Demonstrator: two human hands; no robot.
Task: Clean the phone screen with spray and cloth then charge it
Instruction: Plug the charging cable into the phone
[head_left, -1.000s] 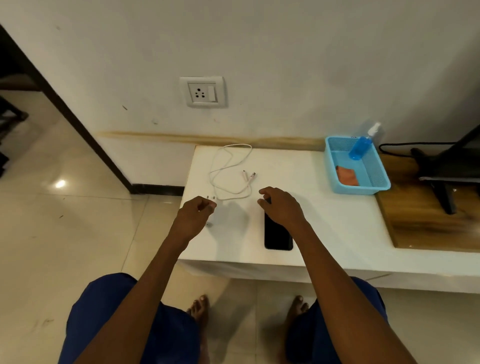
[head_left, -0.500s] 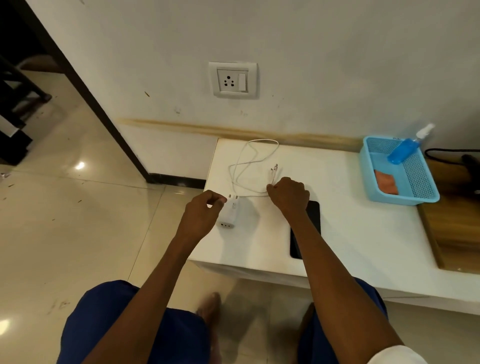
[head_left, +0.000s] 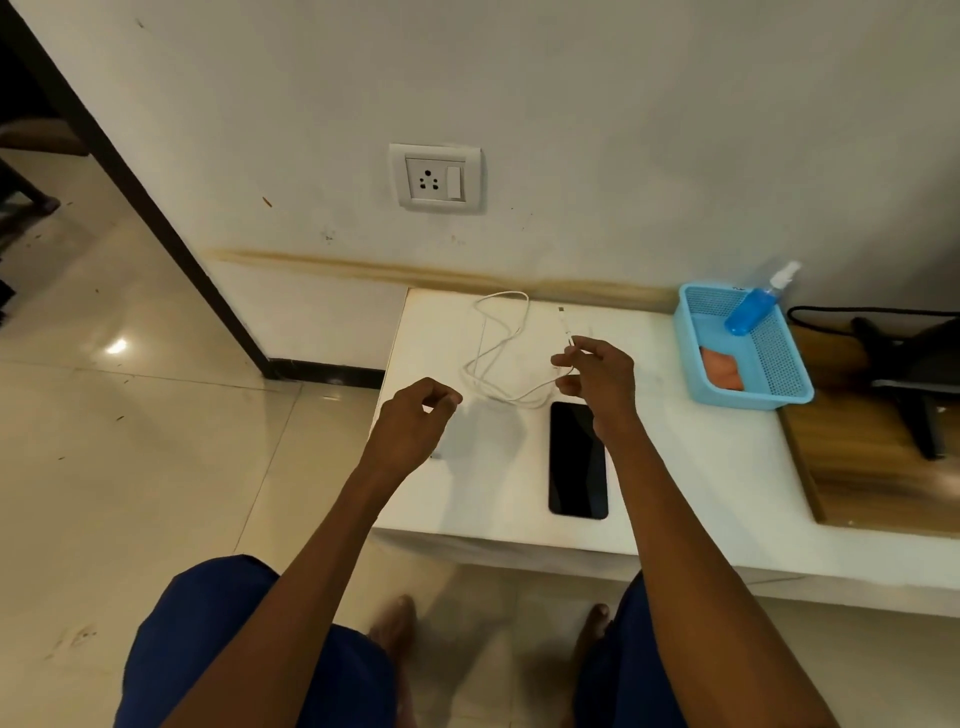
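Over the counter (head_left: 675, 467): both forearms reach forward
Right hand (head_left: 597, 379): raised, fingers pinching the cable (head_left: 498, 358) near its plug end
Left hand (head_left: 415, 415): curled, hovering at the left edge; contents unclear
Phone (head_left: 577, 460): flat, screen up, below the right hand
Basket (head_left: 779, 364): far right, holding spray (head_left: 753, 309) and cloth (head_left: 719, 366)

A white countertop (head_left: 691, 467) runs along the wall. Near its left end a white charging cable (head_left: 496, 353) lies in loose loops toward the back edge, and a black phone (head_left: 577, 460) lies screen up near the front edge. A blue mesh basket (head_left: 779, 364) (cloth and spray bottle inside) sits further right, beside a wooden board (head_left: 872, 467) on the right part.
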